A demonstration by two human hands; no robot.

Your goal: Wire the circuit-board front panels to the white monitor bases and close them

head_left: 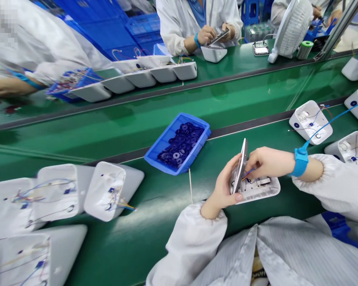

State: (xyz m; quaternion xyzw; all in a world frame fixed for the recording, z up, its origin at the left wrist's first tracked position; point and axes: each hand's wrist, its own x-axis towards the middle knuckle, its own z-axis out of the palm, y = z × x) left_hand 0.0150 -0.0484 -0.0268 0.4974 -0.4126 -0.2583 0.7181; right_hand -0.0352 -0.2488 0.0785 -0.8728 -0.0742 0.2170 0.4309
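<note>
My left hand [226, 184] grips a thin, flat panel [241, 167] with a dark face and light edge, holding it tilted up on its side. Below it, a white plastic housing [264, 188] lies open side up, with parts and wires inside. My right hand [267, 162] is closed just right of the panel, its fingertips pinching thin coloured wires [248, 173] between panel and housing. A blue wrist strap [300, 161] with a cord circles my right wrist. The panel's far side is hidden from me.
A blue bin [179, 143] of dark blue rings stands ahead, left of my hands. White housings with wires stand at left [107, 190] and right [312, 121]. Across the green bench, a co-worker [199, 28] handles a similar panel; a white fan [292, 29] stands nearby.
</note>
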